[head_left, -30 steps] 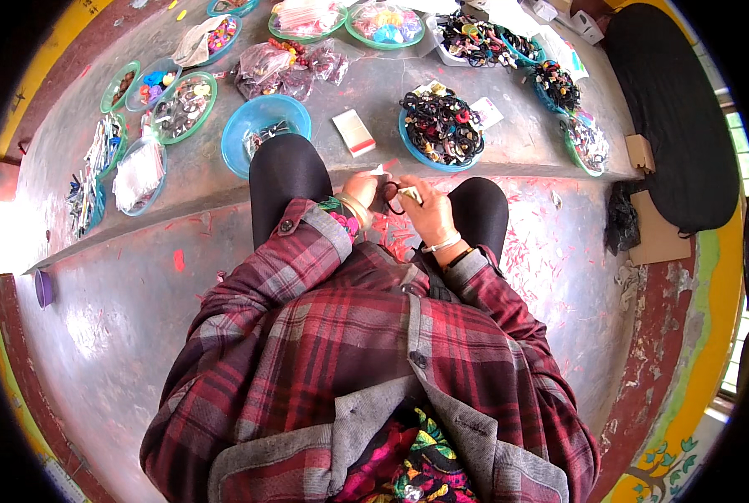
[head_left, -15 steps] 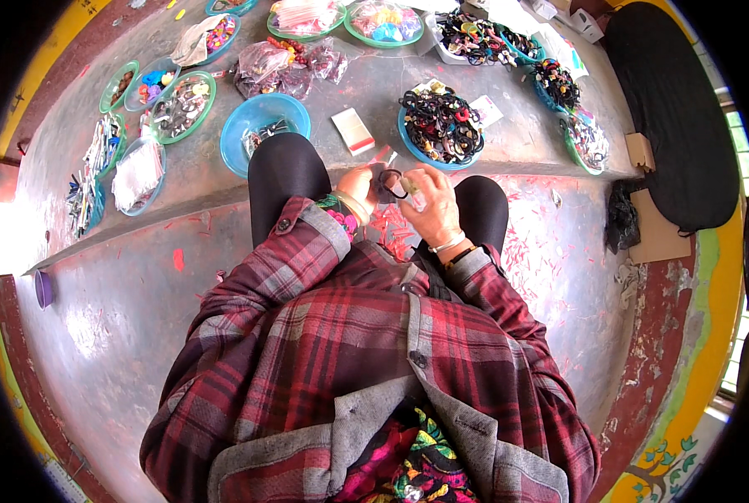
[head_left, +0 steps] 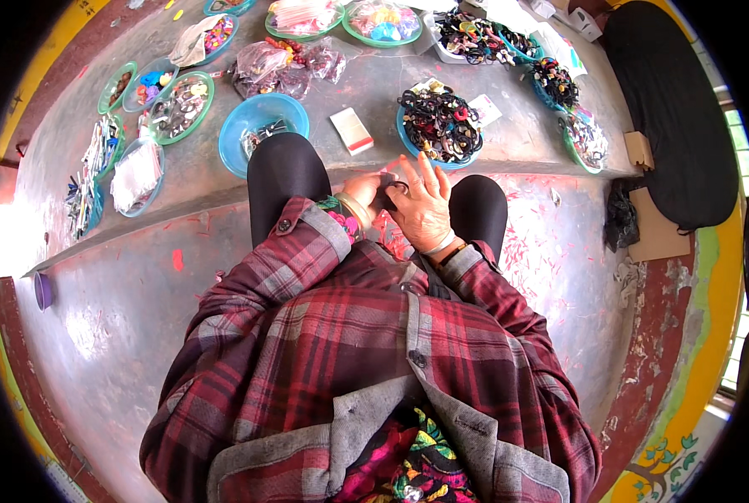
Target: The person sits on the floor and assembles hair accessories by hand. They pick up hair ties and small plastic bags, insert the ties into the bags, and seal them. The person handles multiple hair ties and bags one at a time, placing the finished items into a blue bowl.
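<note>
White-and-red flat packet (head_left: 352,132) beside blue bowl (head_left: 261,117); clear plastic bags (head_left: 284,65) beyond

Looks like you're in a small home craft workshop, sitting right on a paint-flecked concrete step (head_left: 123,310) instead of a bench. Green and blue plastic bowls (head_left: 261,117) of sorted bits, a heap of dark hair ties (head_left: 441,126), clear bags of parts (head_left: 282,67) and cardboard scraps (head_left: 655,230) all spread around you
</note>
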`<state>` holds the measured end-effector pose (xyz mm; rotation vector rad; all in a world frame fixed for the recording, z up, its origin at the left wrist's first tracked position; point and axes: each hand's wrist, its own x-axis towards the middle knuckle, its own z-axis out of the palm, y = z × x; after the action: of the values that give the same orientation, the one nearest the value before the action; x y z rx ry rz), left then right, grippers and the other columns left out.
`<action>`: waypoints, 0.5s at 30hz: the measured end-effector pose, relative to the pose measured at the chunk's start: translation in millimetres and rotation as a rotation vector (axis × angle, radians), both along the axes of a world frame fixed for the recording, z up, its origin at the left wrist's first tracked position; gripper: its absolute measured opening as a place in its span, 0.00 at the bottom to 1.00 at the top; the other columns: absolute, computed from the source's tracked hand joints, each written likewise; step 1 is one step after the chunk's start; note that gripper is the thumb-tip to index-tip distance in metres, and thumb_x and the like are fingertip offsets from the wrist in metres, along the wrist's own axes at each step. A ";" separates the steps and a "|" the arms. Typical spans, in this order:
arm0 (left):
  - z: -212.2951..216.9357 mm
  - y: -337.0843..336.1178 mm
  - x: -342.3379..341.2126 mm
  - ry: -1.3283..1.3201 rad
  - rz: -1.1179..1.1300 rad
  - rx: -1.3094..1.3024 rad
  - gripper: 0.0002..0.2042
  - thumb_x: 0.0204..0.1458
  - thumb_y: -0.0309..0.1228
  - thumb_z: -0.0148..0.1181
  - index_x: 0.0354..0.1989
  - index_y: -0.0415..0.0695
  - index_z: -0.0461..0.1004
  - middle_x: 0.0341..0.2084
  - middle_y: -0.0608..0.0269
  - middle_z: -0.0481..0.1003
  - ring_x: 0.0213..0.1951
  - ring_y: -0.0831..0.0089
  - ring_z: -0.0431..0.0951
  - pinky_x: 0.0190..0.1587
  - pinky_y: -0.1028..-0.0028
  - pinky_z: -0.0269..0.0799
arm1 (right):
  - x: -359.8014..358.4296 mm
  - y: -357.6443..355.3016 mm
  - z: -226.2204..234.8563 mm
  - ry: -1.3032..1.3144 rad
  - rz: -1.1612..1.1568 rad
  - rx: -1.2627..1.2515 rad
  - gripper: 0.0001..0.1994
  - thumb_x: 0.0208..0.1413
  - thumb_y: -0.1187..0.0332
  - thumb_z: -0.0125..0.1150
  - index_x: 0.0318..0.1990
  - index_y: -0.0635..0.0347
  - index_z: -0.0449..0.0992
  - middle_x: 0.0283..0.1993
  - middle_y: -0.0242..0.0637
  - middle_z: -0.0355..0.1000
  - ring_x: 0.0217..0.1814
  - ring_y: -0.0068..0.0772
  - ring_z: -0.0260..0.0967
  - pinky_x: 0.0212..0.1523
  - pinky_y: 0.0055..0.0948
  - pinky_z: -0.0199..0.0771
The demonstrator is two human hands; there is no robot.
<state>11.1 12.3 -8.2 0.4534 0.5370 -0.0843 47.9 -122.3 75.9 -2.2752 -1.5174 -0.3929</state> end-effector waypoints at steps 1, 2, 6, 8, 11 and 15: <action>0.2 -0.9 0.6 0.006 0.005 -0.004 0.05 0.49 0.26 0.51 0.33 0.40 0.71 0.28 0.59 0.74 0.31 0.68 0.75 0.34 0.72 0.72 | 0.1 -0.1 -0.7 0.003 0.016 -0.014 0.15 0.30 0.68 0.63 0.33 0.48 0.75 0.58 0.40 0.56 0.65 0.46 0.43 0.59 0.43 0.44; 0.3 -1.8 0.2 0.000 0.003 -0.006 0.05 0.49 0.27 0.51 0.33 0.40 0.71 0.28 0.59 0.74 0.31 0.69 0.75 0.34 0.72 0.72 | -0.5 0.0 -0.2 0.028 0.003 0.009 0.15 0.31 0.68 0.63 0.33 0.50 0.74 0.54 0.37 0.59 0.62 0.42 0.48 0.58 0.44 0.44; 21.1 -3.8 -5.0 0.025 -0.020 0.034 0.05 0.49 0.27 0.51 0.32 0.42 0.71 0.26 0.62 0.74 0.29 0.72 0.74 0.32 0.75 0.72 | 1.5 -1.4 -7.5 0.072 0.053 0.040 0.13 0.32 0.69 0.62 0.32 0.52 0.74 0.42 0.33 0.67 0.51 0.36 0.59 0.54 0.43 0.50; 14.8 -2.6 -5.2 0.016 -0.030 0.064 0.05 0.49 0.28 0.52 0.32 0.43 0.71 0.26 0.63 0.74 0.28 0.74 0.74 0.31 0.77 0.71 | 4.1 -1.6 -11.7 0.079 0.109 0.058 0.13 0.33 0.70 0.61 0.32 0.53 0.73 0.35 0.31 0.69 0.43 0.33 0.64 0.51 0.40 0.53; -4.2 -0.8 -4.0 -0.013 -0.012 0.107 0.04 0.49 0.28 0.51 0.31 0.43 0.71 0.25 0.65 0.74 0.27 0.75 0.73 0.31 0.78 0.70 | 12.3 -2.9 -22.3 0.228 0.039 0.196 0.12 0.36 0.71 0.57 0.34 0.54 0.73 0.30 0.32 0.70 0.37 0.35 0.66 0.47 0.37 0.57; 16.1 -2.2 -4.8 0.029 0.028 0.266 0.05 0.49 0.28 0.50 0.33 0.42 0.72 0.26 0.65 0.74 0.29 0.75 0.74 0.35 0.77 0.69 | 26.4 -6.4 -34.4 1.484 -0.147 0.738 0.06 0.48 0.78 0.53 0.34 0.64 0.73 0.28 0.37 0.73 0.30 0.27 0.71 0.33 0.24 0.71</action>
<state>6.3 10.2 7.9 0.7044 0.5853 0.0086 74.3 -128.6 41.6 -1.3398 -0.3083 0.5486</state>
